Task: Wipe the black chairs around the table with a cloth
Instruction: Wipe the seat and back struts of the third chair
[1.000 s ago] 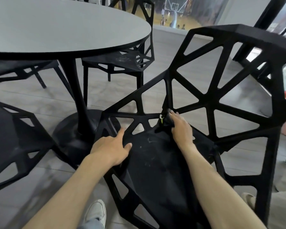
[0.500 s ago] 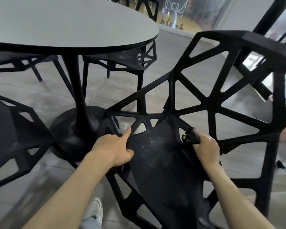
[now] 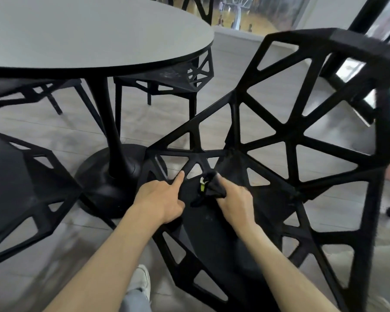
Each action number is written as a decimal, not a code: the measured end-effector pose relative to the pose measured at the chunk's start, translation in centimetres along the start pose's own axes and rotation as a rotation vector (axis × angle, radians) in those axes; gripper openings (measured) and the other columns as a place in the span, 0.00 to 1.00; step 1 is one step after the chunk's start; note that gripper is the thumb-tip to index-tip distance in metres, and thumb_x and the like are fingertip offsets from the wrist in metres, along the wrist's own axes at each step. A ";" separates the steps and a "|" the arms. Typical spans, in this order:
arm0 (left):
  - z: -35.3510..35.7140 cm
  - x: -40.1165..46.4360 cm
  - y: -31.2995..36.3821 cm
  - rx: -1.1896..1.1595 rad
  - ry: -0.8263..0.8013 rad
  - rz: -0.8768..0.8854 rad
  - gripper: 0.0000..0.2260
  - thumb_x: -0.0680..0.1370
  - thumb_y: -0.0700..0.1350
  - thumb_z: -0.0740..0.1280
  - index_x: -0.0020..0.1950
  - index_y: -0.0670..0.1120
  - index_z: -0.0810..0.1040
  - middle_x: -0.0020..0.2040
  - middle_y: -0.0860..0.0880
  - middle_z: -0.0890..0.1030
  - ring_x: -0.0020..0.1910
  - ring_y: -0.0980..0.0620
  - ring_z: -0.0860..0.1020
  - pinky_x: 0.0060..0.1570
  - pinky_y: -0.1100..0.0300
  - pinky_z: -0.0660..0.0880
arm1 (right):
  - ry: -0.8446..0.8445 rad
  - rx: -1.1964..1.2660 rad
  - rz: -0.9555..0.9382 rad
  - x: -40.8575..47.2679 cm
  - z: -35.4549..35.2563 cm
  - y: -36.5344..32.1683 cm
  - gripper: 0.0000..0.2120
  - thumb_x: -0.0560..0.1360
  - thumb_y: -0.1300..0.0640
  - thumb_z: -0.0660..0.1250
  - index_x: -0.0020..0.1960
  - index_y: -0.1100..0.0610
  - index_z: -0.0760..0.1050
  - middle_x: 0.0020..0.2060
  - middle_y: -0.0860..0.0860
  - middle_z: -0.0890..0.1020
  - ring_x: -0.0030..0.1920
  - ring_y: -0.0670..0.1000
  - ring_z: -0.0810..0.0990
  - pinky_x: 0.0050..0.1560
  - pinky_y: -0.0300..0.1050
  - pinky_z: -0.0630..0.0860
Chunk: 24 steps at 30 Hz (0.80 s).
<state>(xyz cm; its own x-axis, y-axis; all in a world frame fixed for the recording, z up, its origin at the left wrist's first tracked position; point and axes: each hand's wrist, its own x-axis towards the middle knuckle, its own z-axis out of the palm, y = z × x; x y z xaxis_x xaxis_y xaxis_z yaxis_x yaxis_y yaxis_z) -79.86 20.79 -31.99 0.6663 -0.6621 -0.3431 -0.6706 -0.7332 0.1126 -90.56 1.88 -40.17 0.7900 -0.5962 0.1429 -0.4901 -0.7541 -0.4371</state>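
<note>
A black lattice chair (image 3: 286, 140) stands right in front of me, its solid seat (image 3: 214, 235) below my hands. My right hand (image 3: 234, 200) grips a bunched black cloth (image 3: 211, 188) with a yellow-green tag and holds it on the front part of the seat. My left hand (image 3: 161, 197) holds the seat's left front edge, index finger stretched along a strut. A second black chair (image 3: 167, 81) is tucked under the round grey table (image 3: 95, 34). A third black chair (image 3: 20, 183) fills the left edge.
The table's black pedestal and round base (image 3: 113, 176) stand just left of the chair. My white shoe (image 3: 142, 282) is on the grey plank floor below. A further black chair (image 3: 200, 7) and black window frames lie behind.
My right hand has swept the cloth from the seat's back to its right side, then across to the front middle, close to my left hand. The left hand has stayed on the seat edge.
</note>
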 end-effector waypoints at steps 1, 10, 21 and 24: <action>0.1 0.0 0.0 0.002 0.022 -0.006 0.34 0.84 0.54 0.55 0.85 0.53 0.40 0.40 0.49 0.75 0.47 0.45 0.75 0.46 0.52 0.74 | -0.015 0.013 -0.051 -2.1 0.1 -1.4 0.31 0.71 0.56 0.70 0.73 0.41 0.74 0.54 0.45 0.87 0.54 0.52 0.83 0.57 0.46 0.74; 1.9 -0.3 -2.6 -0.100 0.312 -0.024 0.24 0.85 0.51 0.55 0.82 0.51 0.62 0.52 0.49 0.84 0.52 0.45 0.81 0.49 0.51 0.78 | 0.046 -0.034 -0.022 2.3 -1.5 2.6 0.41 0.66 0.72 0.65 0.76 0.47 0.72 0.75 0.48 0.74 0.77 0.54 0.69 0.70 0.55 0.74; 1.3 4.7 -6.0 -0.634 0.571 -0.076 0.29 0.84 0.52 0.65 0.82 0.48 0.60 0.80 0.46 0.63 0.78 0.45 0.65 0.72 0.47 0.69 | -0.035 0.038 -0.198 -4.3 2.1 -7.8 0.31 0.72 0.57 0.71 0.74 0.44 0.72 0.70 0.39 0.77 0.66 0.45 0.78 0.64 0.43 0.71; 2.3 6.3 -5.5 -0.741 0.487 -0.016 0.35 0.83 0.53 0.67 0.85 0.51 0.53 0.84 0.48 0.57 0.81 0.46 0.61 0.76 0.46 0.66 | -0.123 0.082 -0.319 -4.1 1.4 -6.5 0.33 0.73 0.60 0.69 0.75 0.39 0.70 0.73 0.34 0.73 0.72 0.39 0.71 0.66 0.42 0.70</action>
<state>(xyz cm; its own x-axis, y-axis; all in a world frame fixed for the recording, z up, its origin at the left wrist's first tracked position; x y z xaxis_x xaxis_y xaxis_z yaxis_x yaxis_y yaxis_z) -72.72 21.00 -36.89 0.8519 -0.5195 0.0660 -0.3890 -0.5434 0.7439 -90.10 9.60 -39.17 0.9394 -0.2927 0.1784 -0.1841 -0.8698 -0.4577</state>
